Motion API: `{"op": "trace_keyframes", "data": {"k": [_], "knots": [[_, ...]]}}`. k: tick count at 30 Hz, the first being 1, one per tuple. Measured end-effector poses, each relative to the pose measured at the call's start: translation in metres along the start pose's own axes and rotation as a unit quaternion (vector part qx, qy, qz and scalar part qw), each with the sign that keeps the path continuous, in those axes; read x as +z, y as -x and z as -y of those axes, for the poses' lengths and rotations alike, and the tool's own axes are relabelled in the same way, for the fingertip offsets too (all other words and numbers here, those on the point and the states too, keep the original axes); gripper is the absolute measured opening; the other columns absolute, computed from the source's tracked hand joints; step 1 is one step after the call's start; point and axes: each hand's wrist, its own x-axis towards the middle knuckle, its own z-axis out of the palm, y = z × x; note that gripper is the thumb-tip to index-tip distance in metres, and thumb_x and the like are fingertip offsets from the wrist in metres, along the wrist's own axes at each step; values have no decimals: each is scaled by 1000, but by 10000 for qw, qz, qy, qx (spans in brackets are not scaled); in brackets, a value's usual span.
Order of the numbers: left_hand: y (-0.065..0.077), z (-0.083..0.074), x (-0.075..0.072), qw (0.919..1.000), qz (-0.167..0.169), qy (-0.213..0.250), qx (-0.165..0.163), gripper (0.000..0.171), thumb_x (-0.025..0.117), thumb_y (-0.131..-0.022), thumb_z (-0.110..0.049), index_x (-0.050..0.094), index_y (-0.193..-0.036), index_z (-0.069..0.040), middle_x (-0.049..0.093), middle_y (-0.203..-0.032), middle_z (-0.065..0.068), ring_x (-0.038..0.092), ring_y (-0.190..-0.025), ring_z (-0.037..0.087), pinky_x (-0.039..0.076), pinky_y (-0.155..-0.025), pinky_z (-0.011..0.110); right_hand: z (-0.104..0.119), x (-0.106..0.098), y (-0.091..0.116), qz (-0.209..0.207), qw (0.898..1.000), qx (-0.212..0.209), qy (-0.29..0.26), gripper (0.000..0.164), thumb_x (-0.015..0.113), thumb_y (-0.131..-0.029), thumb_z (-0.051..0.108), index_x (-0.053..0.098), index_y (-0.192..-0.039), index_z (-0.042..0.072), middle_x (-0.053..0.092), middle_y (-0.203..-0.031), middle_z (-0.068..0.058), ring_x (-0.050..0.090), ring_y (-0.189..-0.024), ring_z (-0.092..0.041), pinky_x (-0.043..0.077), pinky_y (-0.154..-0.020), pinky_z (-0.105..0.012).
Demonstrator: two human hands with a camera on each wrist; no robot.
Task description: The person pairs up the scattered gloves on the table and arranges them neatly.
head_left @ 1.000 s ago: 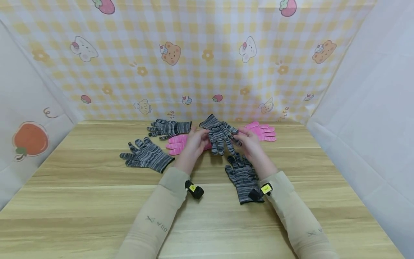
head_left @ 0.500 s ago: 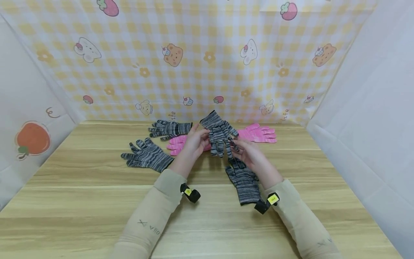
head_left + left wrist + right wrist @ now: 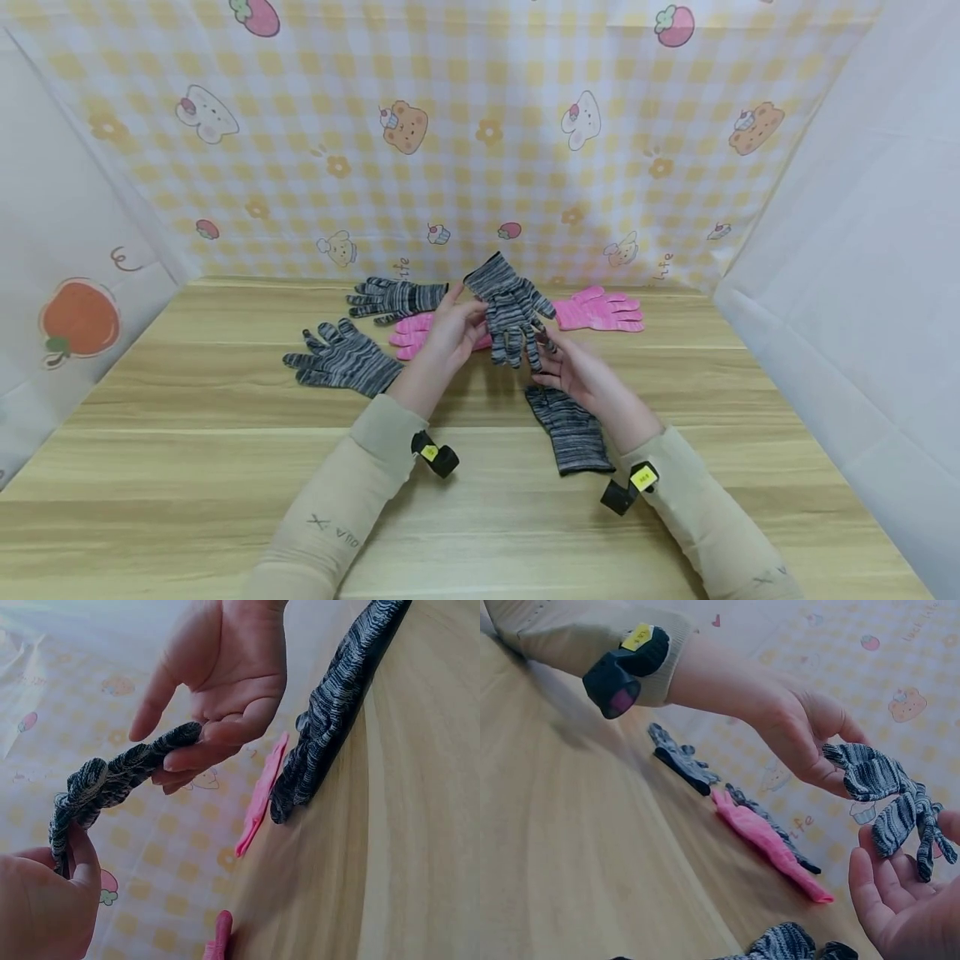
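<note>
A grey-and-black striped knit glove [image 3: 512, 308] is held up above the table, cuff toward the back wall and fingers hanging down. My left hand [image 3: 452, 329] pinches its left edge between thumb and fingers, plainly seen for the left hand [image 3: 802, 735] in the right wrist view. My right hand [image 3: 588, 375] is at the glove's finger ends. In the left wrist view, a finger end of the glove [image 3: 112, 776] meets the fingers of the right hand [image 3: 240, 675], whose thumb stands apart. Just below the right hand lies another striped glove [image 3: 573, 437], its fingers partly covered by that hand.
Two more striped gloves, one near [image 3: 345, 360] and one farther back [image 3: 397, 298], lie on the left. A pink glove [image 3: 600, 310] lies at back right; more pink knit [image 3: 411, 333] shows behind the left forearm. A patterned cloth [image 3: 487, 183] backs the wooden table [image 3: 480, 517].
My right hand has come down and turned its palm more upward, loosening from the held glove's fingers and covering the lower glove's fingers. My left hand keeps its pinch; the glove rises slightly.
</note>
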Motion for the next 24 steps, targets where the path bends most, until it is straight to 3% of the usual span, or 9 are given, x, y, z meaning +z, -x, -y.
{"op": "trace_keyframes", "data": {"k": [3, 8, 18, 24], "knots": [[3, 0, -1, 10000, -34, -63, 4, 79, 47, -88, 16, 17, -154, -16, 26, -149, 22, 55, -72, 12, 50, -70, 26, -1, 0, 4, 24, 9999, 111, -87, 20, 41, -104, 29, 50, -107, 11, 61, -91, 0, 65, -84, -15, 55, -76, -32], [6, 1, -1, 9998, 66, -168, 34, 78, 46, -88, 16, 16, -154, -14, 28, -148, 23, 56, -71, 11, 49, -74, 28, -3, 2, 9, 112, 9991, 188, -351, 21, 38, -105, 28, 50, -103, 11, 66, -85, -1, 67, -86, -19, 55, -72, -29], [8, 5, -2, 9992, 322, -255, 14, 73, 46, -88, 14, 21, -152, -12, 43, -136, 20, 60, -80, 12, 51, -67, 26, -9, -3, 14, -340, 9992, 148, -132, 13, 45, -103, 22, 51, -101, 10, 60, -75, 3, 66, -81, -16, 54, -67, -26], [7, 5, -4, 9984, 357, -394, -173, 77, 47, -89, 7, 10, -154, -11, 31, -148, 18, 56, -96, 17, 51, -72, 28, -11, -6, 14, -358, 9993, -55, 48, 14, 46, -103, 20, 51, -104, 7, 64, -82, 3, 66, -80, -13, 54, -65, -24]]}}
